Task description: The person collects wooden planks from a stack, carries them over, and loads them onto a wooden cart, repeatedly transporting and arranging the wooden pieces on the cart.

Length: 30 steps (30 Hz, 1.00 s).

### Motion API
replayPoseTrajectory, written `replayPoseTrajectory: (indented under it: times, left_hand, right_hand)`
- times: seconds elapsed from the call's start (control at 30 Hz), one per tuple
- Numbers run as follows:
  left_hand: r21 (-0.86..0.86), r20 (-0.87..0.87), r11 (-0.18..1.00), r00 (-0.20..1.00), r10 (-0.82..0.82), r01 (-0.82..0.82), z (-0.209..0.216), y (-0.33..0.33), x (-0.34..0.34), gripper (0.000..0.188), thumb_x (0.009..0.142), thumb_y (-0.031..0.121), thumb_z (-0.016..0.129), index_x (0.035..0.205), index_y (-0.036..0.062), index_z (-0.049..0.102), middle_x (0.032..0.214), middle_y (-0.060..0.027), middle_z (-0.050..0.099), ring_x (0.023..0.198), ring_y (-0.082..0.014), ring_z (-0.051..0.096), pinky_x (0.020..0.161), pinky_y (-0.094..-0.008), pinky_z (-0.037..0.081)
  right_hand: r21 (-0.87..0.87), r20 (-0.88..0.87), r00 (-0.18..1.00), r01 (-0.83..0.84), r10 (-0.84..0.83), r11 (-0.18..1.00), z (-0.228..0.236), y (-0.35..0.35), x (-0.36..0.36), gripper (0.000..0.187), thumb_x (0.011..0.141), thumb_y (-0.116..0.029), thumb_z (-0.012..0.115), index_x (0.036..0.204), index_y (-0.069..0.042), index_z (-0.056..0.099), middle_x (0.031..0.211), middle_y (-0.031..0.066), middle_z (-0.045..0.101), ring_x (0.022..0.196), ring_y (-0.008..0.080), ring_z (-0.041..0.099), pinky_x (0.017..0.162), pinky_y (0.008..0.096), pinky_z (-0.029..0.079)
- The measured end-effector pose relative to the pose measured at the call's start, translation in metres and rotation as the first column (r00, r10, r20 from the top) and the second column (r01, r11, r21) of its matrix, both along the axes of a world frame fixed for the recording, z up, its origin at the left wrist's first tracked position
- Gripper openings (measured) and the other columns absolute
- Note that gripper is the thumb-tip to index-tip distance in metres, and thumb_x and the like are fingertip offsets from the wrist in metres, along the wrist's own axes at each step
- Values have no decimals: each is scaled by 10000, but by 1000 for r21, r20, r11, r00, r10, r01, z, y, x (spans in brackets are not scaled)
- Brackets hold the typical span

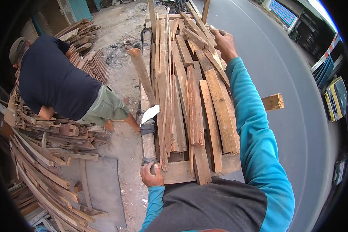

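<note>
A long load of old wooden planks and beams (pixel 195 104) lies lengthwise on a wooden cart in front of me. My left hand (pixel 151 175) is closed around the near left corner of the cart's wooden frame (pixel 178 172), beside black strapping. Stretched far forward, my right hand (pixel 225 43) curls over the load's right edge against a long plank (pixel 199 21); its fingertips are partly hidden. Wooden stakes rise along the sides, one (pixel 142 73) leaning at the left. A torn white scrap (pixel 150 113) sits on the left side beam.
To the left, another person (pixel 58 77) in a dark shirt bends over stacked timber (pixel 69 133). Curved boards (pixel 46 181) lie at the lower left and roof tiles (pixel 92 65) behind. A beam end (pixel 273 102) juts out on the right over the road (pixel 274 62); a yellow vehicle (pixel 336 98) stands beyond.
</note>
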<state>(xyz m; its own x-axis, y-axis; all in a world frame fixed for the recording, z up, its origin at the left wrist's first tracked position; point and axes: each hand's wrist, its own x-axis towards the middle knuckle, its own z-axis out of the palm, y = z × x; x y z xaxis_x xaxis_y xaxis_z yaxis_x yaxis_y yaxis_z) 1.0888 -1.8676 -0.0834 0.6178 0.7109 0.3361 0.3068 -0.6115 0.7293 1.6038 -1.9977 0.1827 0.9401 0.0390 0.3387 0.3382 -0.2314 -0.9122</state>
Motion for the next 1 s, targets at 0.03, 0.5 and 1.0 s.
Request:
replayPoseTrajectory:
  times: [0.03,0.5,1.0]
  left_hand:
    - [-2,3,1000,1000,9,-9,2,-1,0,177,880,133,709,1031,41,698,1013,-149,681,981,-368,626,887,-474,492]
    - [-329,229,944,969,88,-8,43,12,6,332,999,189,603,1222,-55,618,1043,-154,669,898,-220,644,831,-350,533]
    - [-182,-261,795,751,-607,579,90,-56,170,828,781,348,865,1412,-42,497,1162,-246,564,1087,-409,609,940,-471,518]
  right_hand:
    - [-96,16,999,-35,37,995,-3,-1,-18,616,938,-465,705,1233,76,709,1136,249,734,1068,316,700,942,408,533]
    - [-789,-78,992,-1,-98,615,-104,-163,-212,607,948,-412,714,1370,10,603,1344,246,637,1254,411,599,1060,474,482]
    - [-738,47,999,49,-21,672,-132,-176,-347,677,877,-357,796,1417,-25,556,1351,274,580,1215,446,585,1004,512,486]
